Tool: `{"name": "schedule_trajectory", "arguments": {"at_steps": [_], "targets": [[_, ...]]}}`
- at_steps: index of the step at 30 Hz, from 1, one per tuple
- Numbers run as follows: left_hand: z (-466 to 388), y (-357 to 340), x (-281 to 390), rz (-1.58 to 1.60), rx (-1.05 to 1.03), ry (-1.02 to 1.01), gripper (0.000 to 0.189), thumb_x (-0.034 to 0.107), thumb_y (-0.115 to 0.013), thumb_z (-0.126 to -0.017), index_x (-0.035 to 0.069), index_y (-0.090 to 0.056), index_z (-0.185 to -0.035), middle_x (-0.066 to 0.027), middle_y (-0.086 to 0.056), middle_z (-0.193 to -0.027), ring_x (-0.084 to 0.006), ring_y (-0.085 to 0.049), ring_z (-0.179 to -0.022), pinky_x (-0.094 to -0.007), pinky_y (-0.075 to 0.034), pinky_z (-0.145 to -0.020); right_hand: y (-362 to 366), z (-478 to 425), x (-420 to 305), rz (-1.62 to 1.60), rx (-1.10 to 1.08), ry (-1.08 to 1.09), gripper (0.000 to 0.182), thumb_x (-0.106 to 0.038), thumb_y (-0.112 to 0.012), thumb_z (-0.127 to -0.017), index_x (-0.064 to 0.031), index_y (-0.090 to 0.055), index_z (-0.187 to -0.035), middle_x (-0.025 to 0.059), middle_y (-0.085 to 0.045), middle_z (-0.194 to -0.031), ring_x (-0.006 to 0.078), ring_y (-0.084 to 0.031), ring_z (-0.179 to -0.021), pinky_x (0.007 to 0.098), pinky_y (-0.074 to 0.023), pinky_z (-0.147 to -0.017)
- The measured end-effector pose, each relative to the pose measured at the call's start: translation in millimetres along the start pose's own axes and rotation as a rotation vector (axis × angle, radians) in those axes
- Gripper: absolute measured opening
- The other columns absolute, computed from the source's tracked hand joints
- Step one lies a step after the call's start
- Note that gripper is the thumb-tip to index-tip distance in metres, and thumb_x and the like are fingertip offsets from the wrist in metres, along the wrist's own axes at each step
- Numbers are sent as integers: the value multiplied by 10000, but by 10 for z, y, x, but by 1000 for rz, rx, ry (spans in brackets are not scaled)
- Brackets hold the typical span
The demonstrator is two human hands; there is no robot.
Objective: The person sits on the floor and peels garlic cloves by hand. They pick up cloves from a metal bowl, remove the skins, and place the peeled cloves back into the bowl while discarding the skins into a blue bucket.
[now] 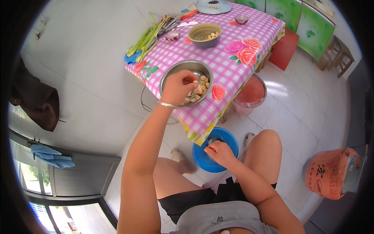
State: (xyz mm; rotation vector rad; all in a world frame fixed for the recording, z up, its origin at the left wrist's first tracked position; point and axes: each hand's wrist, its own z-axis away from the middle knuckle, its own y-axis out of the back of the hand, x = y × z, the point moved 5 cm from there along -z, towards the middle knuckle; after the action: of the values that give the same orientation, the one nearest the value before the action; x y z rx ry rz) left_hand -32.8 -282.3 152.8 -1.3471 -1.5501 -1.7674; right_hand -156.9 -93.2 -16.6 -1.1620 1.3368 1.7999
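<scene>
My left hand (179,86) reaches into a stainless steel bowl (208,69) near the table's front corner. Thumb and forefinger pinch a pale piece that looks like a peeled garlic clove (199,88). More peeled garlic cloves (204,80) lie in the bowl, and my wrist hides part of its rim. Lower down, between my knees, my right hand (219,152) is over a blue plastic basin (200,159) on the floor. Its fingers are curled, and whatever may be in them is too small to make out. Something whitish in the basin is partly hidden by the hand.
On the checked tablecloth (187,55) stand a colander (201,41) holding pale cloves, cut red onions (172,35), green stalks (149,39) and a pale blue lid (211,8). A lined bin (251,90) stands beside the table. An orange-wrapped gas cylinder (327,174) is at right.
</scene>
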Motion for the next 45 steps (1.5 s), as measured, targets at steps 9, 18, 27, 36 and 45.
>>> {"name": "schedule_trajectory", "arguments": {"at_steps": [9,18,27,36,45], "targets": [[1422,-370,-30,717,227,196,162,-20,-583,-846,-23,-565,-1008,-110,-644,-919,-171,-633,-792,-282,-530,-733,86,66,-97,-960,-4,-135,195,-90,-573,-903,14,-592,-1067,81,-657,-902,121,-610,-716,226,-469,-596],[2251,-1164,-767,818,341,320,158,-42,-582,-848,-20,-545,-1000,-141,-634,-962,-205,-647,-846,-302,-537,-770,-169,168,38,-1104,-14,-238,213,-188,-540,-930,0,-613,-999,74,-632,-855,134,-589,-674,227,-470,-576],[2434,-1292,-1146,1112,362,481,203,-16,-600,-853,-7,-599,-1055,-102,-654,-969,-178,-644,-825,-268,-530,-726,-295,224,227,-1062,-31,-400,195,-171,-697,-815,-14,-649,-921,-3,-541,-685,56,-466,-576,194,-331,-471],[2381,-1231,-1018,462,273,234,239,-72,-620,-813,-47,-663,-1047,-101,-669,-927,-152,-644,-788,-238,-523,-716,-197,185,204,-529,129,-211,154,-138,-684,-782,9,-646,-755,-6,-579,-646,46,-485,-587,215,-393,-522],[2359,-1306,-1130,969,137,431,261,-15,-565,-880,-27,-596,-1139,-136,-646,-985,-199,-651,-836,-287,-555,-763,-264,150,181,-852,15,-396,99,-122,-650,-786,-24,-637,-783,-11,-558,-630,44,-454,-524,205,-326,-437]]}}
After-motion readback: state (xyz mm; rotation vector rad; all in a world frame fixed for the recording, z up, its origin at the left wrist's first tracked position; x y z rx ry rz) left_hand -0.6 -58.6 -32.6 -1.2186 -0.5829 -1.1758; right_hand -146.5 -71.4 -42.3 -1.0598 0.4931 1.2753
